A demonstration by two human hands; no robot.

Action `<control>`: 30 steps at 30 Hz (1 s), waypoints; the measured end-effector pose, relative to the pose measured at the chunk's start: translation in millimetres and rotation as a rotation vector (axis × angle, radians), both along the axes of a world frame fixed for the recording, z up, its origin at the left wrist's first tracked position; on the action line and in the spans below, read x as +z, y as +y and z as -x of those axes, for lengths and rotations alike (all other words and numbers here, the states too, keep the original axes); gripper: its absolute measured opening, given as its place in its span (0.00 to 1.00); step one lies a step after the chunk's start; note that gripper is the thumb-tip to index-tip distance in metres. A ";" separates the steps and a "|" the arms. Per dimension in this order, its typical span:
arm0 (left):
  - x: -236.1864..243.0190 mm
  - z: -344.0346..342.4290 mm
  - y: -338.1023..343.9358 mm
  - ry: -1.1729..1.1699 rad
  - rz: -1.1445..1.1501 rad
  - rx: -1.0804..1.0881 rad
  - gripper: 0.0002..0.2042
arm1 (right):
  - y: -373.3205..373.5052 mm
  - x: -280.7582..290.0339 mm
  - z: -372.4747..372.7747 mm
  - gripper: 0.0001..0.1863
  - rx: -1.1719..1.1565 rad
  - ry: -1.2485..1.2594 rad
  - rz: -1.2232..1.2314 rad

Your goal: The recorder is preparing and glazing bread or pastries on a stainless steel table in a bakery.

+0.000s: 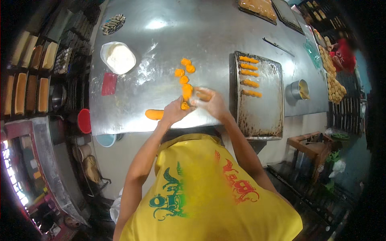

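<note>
My left hand (pixel 176 111) is closed around a small lump of orange dough (pixel 184 106), which shows between its fingers. My right hand (pixel 213 103), dusted with flour and partly smeared by motion, is just to the right of it; its fingers are too blurred to read. Right above the left hand lies a larger orange dough piece (pixel 187 90). Several small dough lumps (pixel 179 72) trail away from it toward the far side. A smooth orange dough log (pixel 153 114) rests at the left of my left hand, its right end hidden behind that hand.
On the metal table (pixel 161 44) stands a bowl of flour (pixel 120 58), with a red scraper (pixel 109 84) nearby. A worn baking tray (pixel 261 116) on the right bears several orange dough sticks (pixel 251 83). Beyond it are a metal pot (pixel 298 89) and a long knife (pixel 278 46).
</note>
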State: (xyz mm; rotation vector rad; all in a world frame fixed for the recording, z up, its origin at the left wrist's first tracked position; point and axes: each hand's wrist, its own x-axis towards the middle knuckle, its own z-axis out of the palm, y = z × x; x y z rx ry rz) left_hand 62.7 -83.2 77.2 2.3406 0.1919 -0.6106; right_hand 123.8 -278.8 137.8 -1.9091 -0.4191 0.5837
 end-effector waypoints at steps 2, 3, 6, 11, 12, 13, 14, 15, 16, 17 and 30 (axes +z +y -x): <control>-2.7 1.8 4.4 -0.313 0.291 0.044 0.40 | 8.9 -35.2 -9.8 0.32 -0.078 0.155 -0.108; -0.6 4.4 6.1 -0.221 0.229 -0.052 0.50 | 9.8 -26.8 8.9 0.30 -0.016 0.147 0.092; -5.3 20.5 11.8 -0.258 0.275 -0.183 0.52 | 22.2 -45.3 46.4 0.24 0.103 0.129 0.049; -14.3 21.7 28.6 -0.474 0.142 -0.135 0.20 | 41.4 -14.3 56.8 0.16 -0.116 0.077 0.046; -12.1 19.0 26.6 -0.472 0.148 -0.137 0.20 | 47.6 -11.4 55.5 0.15 -0.143 0.002 0.033; 1.8 14.3 23.2 -0.414 0.080 -0.167 0.19 | 51.1 -12.1 52.0 0.15 -0.154 0.004 0.039; 7.8 14.0 22.2 -0.356 0.010 -0.192 0.18 | 54.9 -13.9 46.5 0.16 -0.149 -0.085 0.150; 7.8 16.2 21.9 -0.353 0.014 -0.195 0.18 | 57.5 -15.0 45.5 0.17 -0.142 -0.174 0.261; 6.1 16.3 22.1 -0.355 0.010 -0.207 0.18 | 60.4 -15.0 46.1 0.17 -0.141 -0.175 0.262; 4.6 16.0 21.6 -0.357 0.005 -0.219 0.18 | 62.8 -14.9 46.4 0.18 -0.141 -0.161 0.330; 11.8 1.8 11.6 -0.136 0.123 -0.105 0.38 | 13.8 0.4 20.5 0.26 -0.019 0.013 0.076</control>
